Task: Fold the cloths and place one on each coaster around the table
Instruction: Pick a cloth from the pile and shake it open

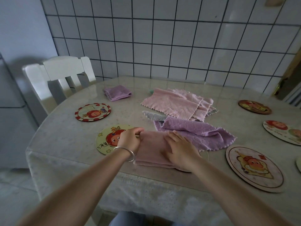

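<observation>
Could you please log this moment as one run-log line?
left hand pinches pink cloth edge | right hand flat on it | purple cloth unfolded

Counting coasters: six are showing — one red-rimmed (pixel 93 112), one yellow (pixel 108 139), one mostly hidden under the cloth (pixel 205 156), one big near-right (pixel 254 168), two far right (pixel 254 107) (pixel 282 132). Cloths: two folded, purple (pixel 117 92) and pink (pixel 153 147); loose ones are lying in a heap — pink (pixel 175 103), purple (pixel 195 132), grey (pixel 154 115). One chair (pixel 60 77), two hands.
</observation>
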